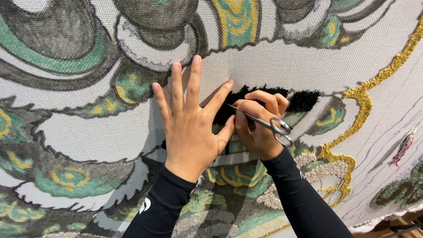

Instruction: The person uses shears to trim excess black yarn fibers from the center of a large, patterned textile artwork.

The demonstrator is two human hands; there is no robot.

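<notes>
Black tufted yarn (304, 100) stands soft and loose on the stretched tufting cloth (273, 66). The left hand (191, 128) lies flat with fingers spread wide beside it. The right hand (257, 128) grips small steel scissors (271, 125) by the loops, blades against the pile; stiff, light, sharp.

Rug workshop; stretched tufting cloth (273, 66)

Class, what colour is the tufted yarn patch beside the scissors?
Black: the tufted patch by the scissors shows best in the head view.

Scissors (269, 124) right of left hand (190, 128)
</notes>
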